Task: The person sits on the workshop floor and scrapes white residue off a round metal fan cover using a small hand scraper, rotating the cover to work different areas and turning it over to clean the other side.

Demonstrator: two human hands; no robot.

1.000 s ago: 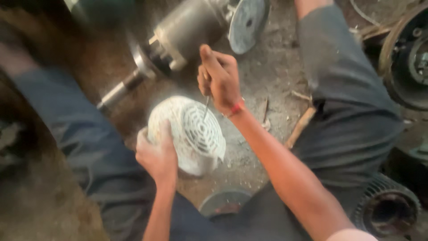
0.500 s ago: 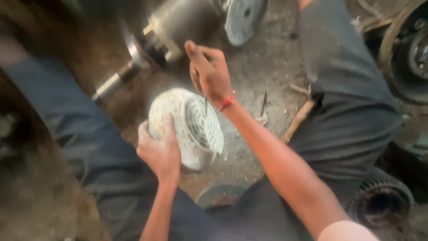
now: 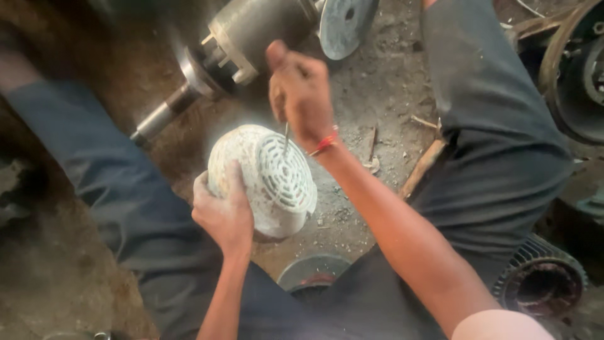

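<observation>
A white slotted metal fan cover, round and dusty, is held between my knees with its grille facing up and to the right. My left hand grips its near left rim. My right hand is closed above it around a thin metal tool, whose tip pokes down into the grille slots. A red thread band circles my right wrist.
A grey motor rotor with a shaft lies on the dirt floor ahead, next to a round end plate. A finned motor housing sits at lower right, another casing at upper right. A wooden stick lies by my right leg.
My right hand with the tool has stayed over the grille, shifting slightly. The cover is tilted a little more upright in my left hand.
</observation>
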